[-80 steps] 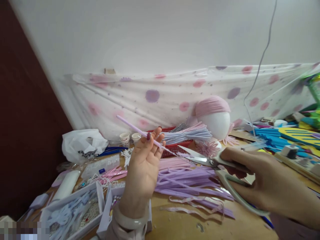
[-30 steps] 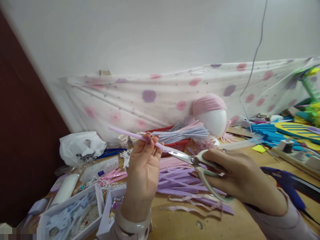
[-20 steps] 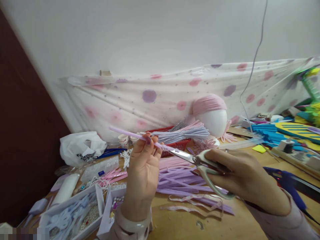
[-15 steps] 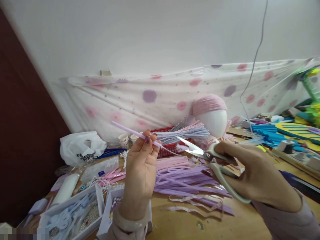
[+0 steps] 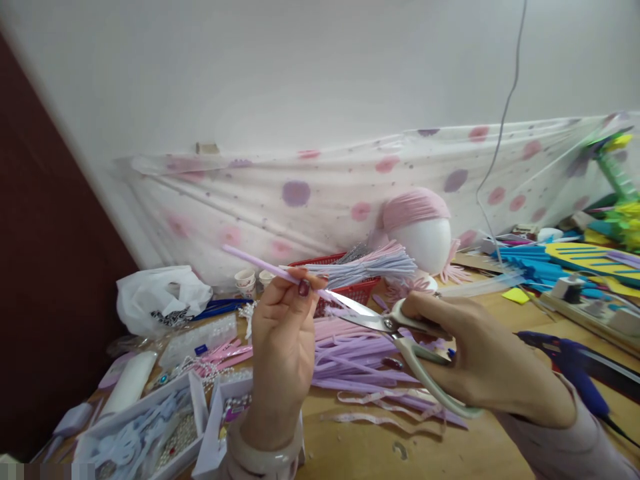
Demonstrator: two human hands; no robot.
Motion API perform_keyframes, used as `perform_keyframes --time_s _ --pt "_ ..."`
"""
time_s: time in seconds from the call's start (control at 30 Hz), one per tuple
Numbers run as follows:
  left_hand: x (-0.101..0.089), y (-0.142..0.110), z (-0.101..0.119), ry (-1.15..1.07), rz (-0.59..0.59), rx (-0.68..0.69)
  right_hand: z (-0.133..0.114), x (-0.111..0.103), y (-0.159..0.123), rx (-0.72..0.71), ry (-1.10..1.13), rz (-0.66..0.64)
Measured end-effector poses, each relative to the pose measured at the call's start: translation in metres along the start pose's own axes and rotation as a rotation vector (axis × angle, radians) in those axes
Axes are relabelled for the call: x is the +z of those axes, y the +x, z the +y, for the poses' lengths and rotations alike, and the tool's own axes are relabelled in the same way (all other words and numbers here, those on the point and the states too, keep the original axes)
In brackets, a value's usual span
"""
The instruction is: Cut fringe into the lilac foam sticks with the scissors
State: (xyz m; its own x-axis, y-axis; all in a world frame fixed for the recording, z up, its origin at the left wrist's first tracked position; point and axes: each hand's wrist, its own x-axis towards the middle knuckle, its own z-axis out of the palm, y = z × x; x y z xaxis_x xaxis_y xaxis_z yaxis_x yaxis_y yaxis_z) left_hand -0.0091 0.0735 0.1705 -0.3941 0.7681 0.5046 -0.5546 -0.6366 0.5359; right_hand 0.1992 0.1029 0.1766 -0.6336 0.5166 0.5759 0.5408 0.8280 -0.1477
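In the head view, my left hand (image 5: 286,333) pinches a lilac pipe cleaner (image 5: 250,259) between thumb and fingers, its long end slanting up to the left. Scissors (image 5: 390,325) with pale handles are gripped in my right hand (image 5: 493,357). Their blades, partly apart, reach left to the short end of the pipe cleaner, just by my left fingertips. Whether they touch it I cannot tell. Under the scissors, a bundle of lilac pipe cleaners (image 5: 350,360) lies on the wooden table (image 5: 360,453), with a measuring tape (image 5: 380,421) in front.
A red basket (image 5: 363,291) holds pale blue and pink pipe cleaners. Behind it stands a white foam head (image 5: 425,243) with a pink band. White boxes (image 5: 197,400) of beads and a plastic bag (image 5: 163,300) are at left. A glue gun (image 5: 575,373) lies at right.
My right hand has moved left, bringing the scissors to the pipe cleaner's short end. Their blades are closer together. The thin strand and fluff by the blades no longer show. My left hand stays nearly still.
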Motion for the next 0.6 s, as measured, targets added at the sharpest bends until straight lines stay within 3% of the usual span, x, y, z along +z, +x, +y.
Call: perform_keyframes --time_s 0.3,0.6 --pt "-0.0001 0.0006 -0.0015 -0.085 -0.103 0.013 0.0002 0.0022 -0.0032 -0.014 0.044 0.02" --pt "0.0004 0.001 0.0001 -0.12 -0.079 -0.044 -0.0029 -0.0001 -0.0003 -0.023 0.03 0.033"
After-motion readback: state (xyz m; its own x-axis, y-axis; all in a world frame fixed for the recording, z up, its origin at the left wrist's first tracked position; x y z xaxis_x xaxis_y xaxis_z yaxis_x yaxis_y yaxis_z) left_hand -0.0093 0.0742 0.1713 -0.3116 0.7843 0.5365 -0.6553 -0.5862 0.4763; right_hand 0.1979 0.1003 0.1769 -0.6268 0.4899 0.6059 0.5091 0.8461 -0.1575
